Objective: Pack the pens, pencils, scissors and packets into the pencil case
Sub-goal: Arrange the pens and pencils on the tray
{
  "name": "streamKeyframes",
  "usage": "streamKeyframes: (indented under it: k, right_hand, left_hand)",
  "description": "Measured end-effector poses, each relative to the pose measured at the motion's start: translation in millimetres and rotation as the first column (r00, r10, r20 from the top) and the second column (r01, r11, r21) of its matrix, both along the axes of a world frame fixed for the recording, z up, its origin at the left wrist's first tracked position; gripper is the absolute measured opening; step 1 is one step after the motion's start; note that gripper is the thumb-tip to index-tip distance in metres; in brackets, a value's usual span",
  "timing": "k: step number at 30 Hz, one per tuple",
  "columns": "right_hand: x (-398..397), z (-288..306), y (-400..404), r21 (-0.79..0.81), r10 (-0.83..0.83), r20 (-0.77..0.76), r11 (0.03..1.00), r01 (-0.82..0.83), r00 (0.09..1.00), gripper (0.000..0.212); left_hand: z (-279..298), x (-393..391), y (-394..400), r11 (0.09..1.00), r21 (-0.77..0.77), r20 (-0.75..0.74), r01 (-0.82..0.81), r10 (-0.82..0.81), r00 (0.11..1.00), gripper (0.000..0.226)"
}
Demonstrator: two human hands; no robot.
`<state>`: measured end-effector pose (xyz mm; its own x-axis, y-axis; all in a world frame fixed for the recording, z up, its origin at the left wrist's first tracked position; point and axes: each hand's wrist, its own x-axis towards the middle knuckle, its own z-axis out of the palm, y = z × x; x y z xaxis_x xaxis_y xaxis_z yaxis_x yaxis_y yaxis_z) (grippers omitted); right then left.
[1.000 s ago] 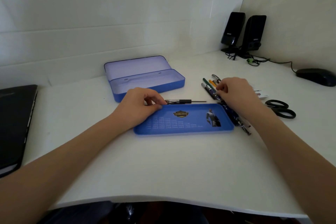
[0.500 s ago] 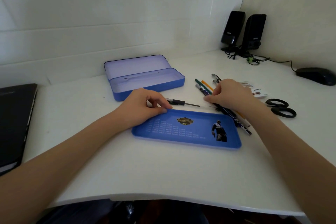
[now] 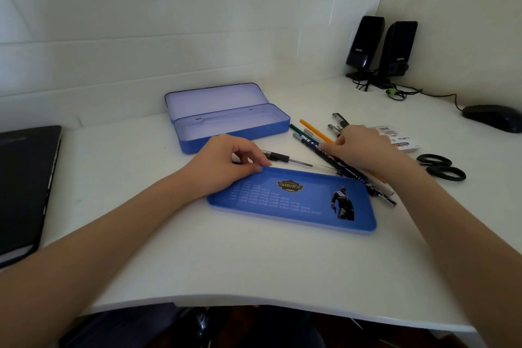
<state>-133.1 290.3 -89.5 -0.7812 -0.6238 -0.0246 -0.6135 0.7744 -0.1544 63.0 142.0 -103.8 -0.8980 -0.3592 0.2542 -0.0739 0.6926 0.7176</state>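
The blue pencil case (image 3: 231,133) lies open and empty at mid-table, lid tipped back. In front of it rests its flat blue printed tray (image 3: 293,200), turned at an angle. My left hand (image 3: 226,164) pinches the tray's far left corner, fingers curled over the end of a black pen (image 3: 278,156). My right hand (image 3: 364,147) is closed over a fanned bundle of pens and pencils (image 3: 313,135) by the tray's far right corner. White packets (image 3: 398,137) lie partly hidden behind that hand. Black scissors (image 3: 440,168) lie further right.
A closed black laptop (image 3: 25,186) sits at the left edge. At the back right corner stand two black speakers (image 3: 381,48) with trailing cables, and a black mouse (image 3: 494,117) rests beside them. The table's front edge runs close below the tray.
The tray has swung so its right end is nearer me. My right hand has shifted left along the pens and pencils, fanning them out. The black pen has stayed put.
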Motion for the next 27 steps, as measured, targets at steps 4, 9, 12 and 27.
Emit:
streamKeyframes:
  k: [4, 9, 12, 27]
  right_hand:
    - [12, -2, 1, -0.222, 0.124, -0.004, 0.967, -0.122, 0.992, 0.032]
    - [34, 9, 3, -0.551, 0.225, -0.179, 0.784, -0.287, 0.958, 0.018]
    - [41, 17, 3, -0.55, 0.253, -0.255, 0.756, -0.355, 0.933, 0.023]
    - [54, 9, 8, -0.486, 0.6, 0.032, 0.708, -0.512, 0.799, 0.026]
  left_hand:
    - [-1, -1, -1, 1.0, -0.015, 0.001, -0.019, 0.019, 1.0, 0.014]
    - [-2, -2, -4, 0.995, -0.054, -0.012, -0.082, 0.081, 0.997, 0.013]
    - [-4, -3, -6, 0.985, -0.074, -0.039, -0.153, 0.151, 0.988, 0.019]
    - [5, 0, -9, 0.891, 0.379, -0.183, -0.251, 0.339, 0.923, 0.041]
